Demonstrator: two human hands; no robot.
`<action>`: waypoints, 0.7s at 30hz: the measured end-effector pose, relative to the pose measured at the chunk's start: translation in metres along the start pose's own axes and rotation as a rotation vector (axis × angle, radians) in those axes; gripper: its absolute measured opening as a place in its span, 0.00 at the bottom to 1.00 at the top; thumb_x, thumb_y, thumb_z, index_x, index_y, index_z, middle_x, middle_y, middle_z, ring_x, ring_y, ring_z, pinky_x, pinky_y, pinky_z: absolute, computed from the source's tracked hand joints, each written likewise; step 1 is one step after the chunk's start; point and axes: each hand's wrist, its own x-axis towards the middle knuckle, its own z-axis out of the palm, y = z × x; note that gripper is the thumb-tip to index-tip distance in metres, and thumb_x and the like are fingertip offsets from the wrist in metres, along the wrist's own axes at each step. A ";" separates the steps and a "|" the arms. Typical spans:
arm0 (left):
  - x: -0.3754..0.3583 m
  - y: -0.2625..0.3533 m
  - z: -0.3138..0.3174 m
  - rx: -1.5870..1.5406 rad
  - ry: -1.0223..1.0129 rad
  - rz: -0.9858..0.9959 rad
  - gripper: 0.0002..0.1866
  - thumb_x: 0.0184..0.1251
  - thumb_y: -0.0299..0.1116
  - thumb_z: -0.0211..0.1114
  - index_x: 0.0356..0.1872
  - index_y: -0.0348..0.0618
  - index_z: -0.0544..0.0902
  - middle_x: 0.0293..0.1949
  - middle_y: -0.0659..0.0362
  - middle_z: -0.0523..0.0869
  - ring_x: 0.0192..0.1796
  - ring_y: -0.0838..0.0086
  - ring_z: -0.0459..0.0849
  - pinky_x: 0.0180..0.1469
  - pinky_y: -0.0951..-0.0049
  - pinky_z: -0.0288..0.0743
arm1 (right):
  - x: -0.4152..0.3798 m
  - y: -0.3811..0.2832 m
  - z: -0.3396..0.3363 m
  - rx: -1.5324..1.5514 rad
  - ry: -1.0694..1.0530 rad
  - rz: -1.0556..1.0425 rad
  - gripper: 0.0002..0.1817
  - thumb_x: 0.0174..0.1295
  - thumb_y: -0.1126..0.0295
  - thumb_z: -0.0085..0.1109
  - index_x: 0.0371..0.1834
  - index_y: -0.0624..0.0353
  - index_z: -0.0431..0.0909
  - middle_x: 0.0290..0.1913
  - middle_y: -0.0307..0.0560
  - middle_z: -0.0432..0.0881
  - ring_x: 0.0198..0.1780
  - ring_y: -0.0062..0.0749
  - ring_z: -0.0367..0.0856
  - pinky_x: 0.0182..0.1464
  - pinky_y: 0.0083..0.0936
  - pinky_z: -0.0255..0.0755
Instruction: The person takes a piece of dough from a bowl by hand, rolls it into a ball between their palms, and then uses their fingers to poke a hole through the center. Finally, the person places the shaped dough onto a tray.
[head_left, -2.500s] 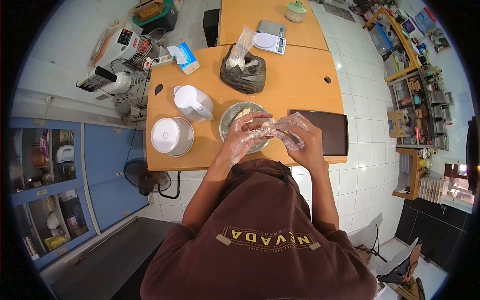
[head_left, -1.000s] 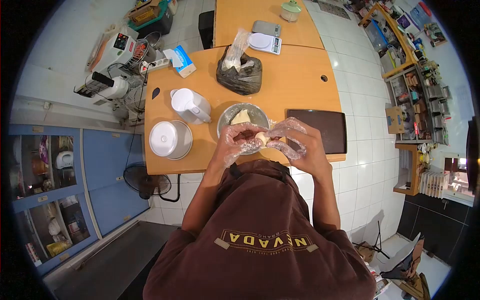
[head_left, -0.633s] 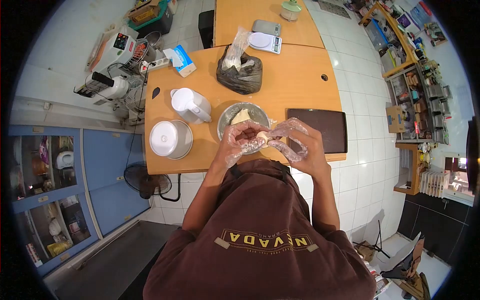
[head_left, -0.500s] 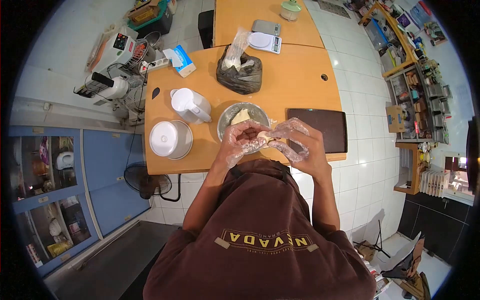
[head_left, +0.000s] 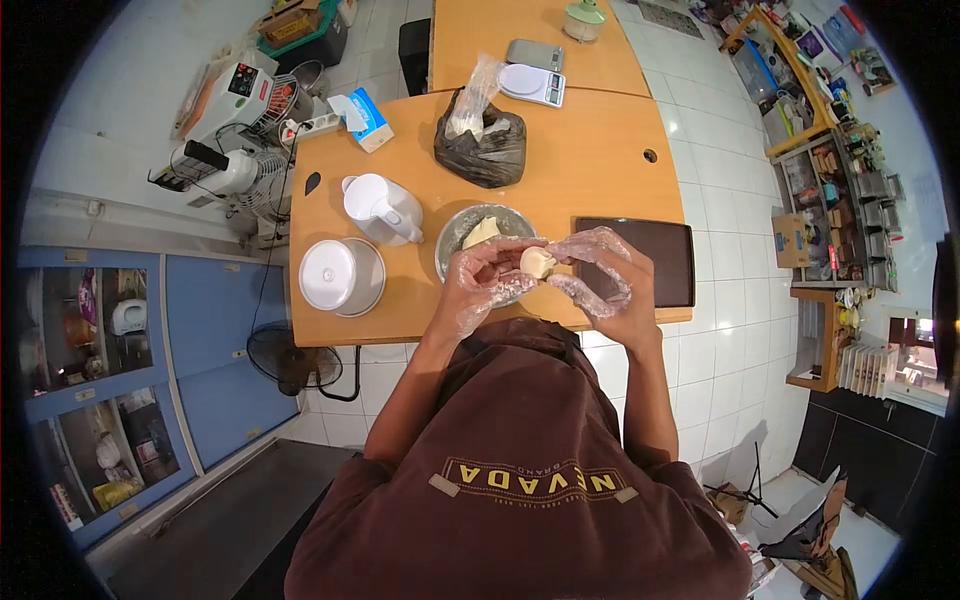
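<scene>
A small pale ball of dough (head_left: 537, 263) is between my two floury hands, just above the near side of the metal bowl. My left hand (head_left: 485, 283) curls around its left side, fingers bent against it. From the right, my right hand (head_left: 607, 275) touches the ball with thumb and fingertips. A larger piece of dough (head_left: 482, 232) lies in the metal bowl (head_left: 452, 236), whose near edge is hidden behind my hands. The dark rectangular tray (head_left: 672, 262) lies right of the bowl, partly behind my right hand.
On the wooden table (head_left: 590, 150) stand a white pitcher (head_left: 375, 205), a white lidded tub (head_left: 335, 278), a black plastic bag (head_left: 485, 160), a tissue box (head_left: 370, 125) and scales (head_left: 535, 84). A fan (head_left: 290, 360) stands at the table's left.
The dough between my hands shows more of its surface and looks rounder. My right hand's fingers have shifted slightly and spread a little around it.
</scene>
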 end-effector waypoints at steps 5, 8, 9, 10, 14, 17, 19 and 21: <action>0.001 0.000 0.001 0.001 0.011 0.009 0.24 0.67 0.20 0.76 0.64 0.31 0.83 0.58 0.52 0.89 0.58 0.71 0.88 0.65 0.67 0.85 | -0.007 0.007 0.005 -0.087 0.017 -0.041 0.14 0.55 0.78 0.78 0.45 0.63 0.91 0.44 0.53 0.90 0.45 0.45 0.90 0.49 0.34 0.83; 0.001 -0.001 0.001 0.005 0.020 0.000 0.23 0.67 0.21 0.76 0.63 0.31 0.83 0.57 0.52 0.89 0.57 0.71 0.89 0.63 0.67 0.86 | -0.012 0.011 0.008 -0.130 0.025 -0.067 0.16 0.53 0.79 0.77 0.47 0.60 0.90 0.46 0.54 0.90 0.47 0.47 0.90 0.51 0.36 0.84; 0.001 -0.002 0.000 0.007 0.026 -0.011 0.23 0.68 0.21 0.76 0.63 0.31 0.83 0.57 0.52 0.89 0.57 0.71 0.89 0.62 0.68 0.86 | -0.012 0.012 0.009 -0.124 0.024 -0.065 0.17 0.53 0.80 0.77 0.47 0.60 0.90 0.46 0.54 0.90 0.48 0.47 0.90 0.51 0.36 0.84; 0.001 -0.003 0.000 0.010 0.031 -0.021 0.23 0.68 0.22 0.76 0.63 0.31 0.83 0.57 0.52 0.89 0.57 0.70 0.89 0.62 0.68 0.87 | -0.012 0.012 0.011 -0.118 0.023 -0.065 0.17 0.53 0.80 0.77 0.48 0.60 0.90 0.47 0.54 0.90 0.48 0.48 0.90 0.51 0.36 0.84; 0.000 -0.005 -0.004 -0.064 0.019 0.000 0.22 0.74 0.25 0.72 0.65 0.30 0.81 0.56 0.51 0.89 0.57 0.67 0.90 0.59 0.67 0.89 | -0.006 0.007 0.013 -0.047 0.031 -0.047 0.15 0.54 0.79 0.78 0.46 0.64 0.90 0.44 0.53 0.89 0.44 0.42 0.89 0.49 0.34 0.82; 0.001 -0.007 -0.005 -0.183 0.011 0.001 0.21 0.78 0.28 0.68 0.66 0.29 0.79 0.56 0.48 0.89 0.54 0.64 0.92 0.55 0.65 0.90 | -0.002 0.000 0.010 -0.015 0.006 -0.012 0.16 0.54 0.78 0.79 0.48 0.64 0.90 0.46 0.53 0.89 0.43 0.40 0.88 0.49 0.33 0.82; 0.002 -0.015 -0.010 -0.202 -0.007 -0.003 0.20 0.81 0.30 0.66 0.66 0.28 0.79 0.55 0.46 0.89 0.51 0.62 0.93 0.53 0.64 0.91 | -0.005 0.004 0.006 -0.040 -0.042 0.015 0.19 0.56 0.77 0.77 0.53 0.60 0.89 0.50 0.54 0.89 0.49 0.46 0.89 0.53 0.36 0.82; -0.001 -0.018 -0.012 -0.145 0.010 -0.026 0.20 0.81 0.31 0.65 0.65 0.27 0.79 0.55 0.45 0.89 0.49 0.62 0.94 0.53 0.63 0.91 | -0.005 0.004 0.005 -0.060 -0.073 0.029 0.20 0.57 0.76 0.75 0.55 0.58 0.89 0.51 0.55 0.89 0.52 0.50 0.89 0.55 0.37 0.82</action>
